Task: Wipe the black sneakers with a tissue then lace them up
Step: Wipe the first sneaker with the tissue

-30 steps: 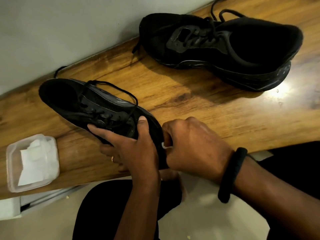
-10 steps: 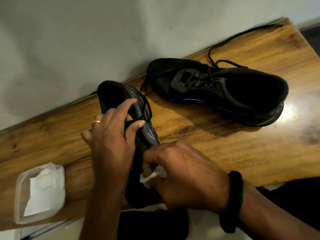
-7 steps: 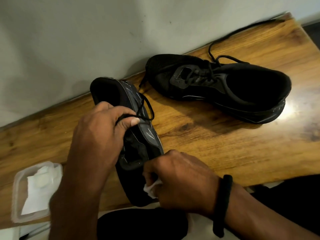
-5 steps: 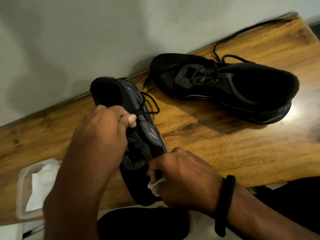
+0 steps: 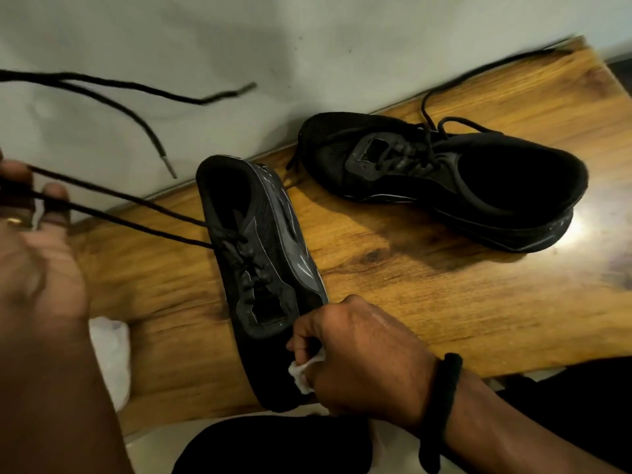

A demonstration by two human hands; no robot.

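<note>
One black sneaker (image 5: 263,261) lies on the wooden table (image 5: 444,289) with its toe over the near edge. My left hand (image 5: 37,248), at the far left, grips both strands of its black lace (image 5: 130,213) and holds them taut, the loose ends trailing in the air before the wall. My right hand (image 5: 355,357) is at the sneaker's toe and pinches a crumpled white tissue (image 5: 302,369) against it. The second black sneaker (image 5: 444,179) stands at the back right, its lace loose on the table.
A grey wall (image 5: 307,46) runs along the table's far edge. A clear box of white tissues (image 5: 111,357) sits at the table's near left, mostly hidden by my left forearm. My dark-clothed lap is below the table edge.
My left hand has pulled the lace far out to the left, away from the sneaker, so both strands now stretch tight. My right hand stays at the toe with the tissue.
</note>
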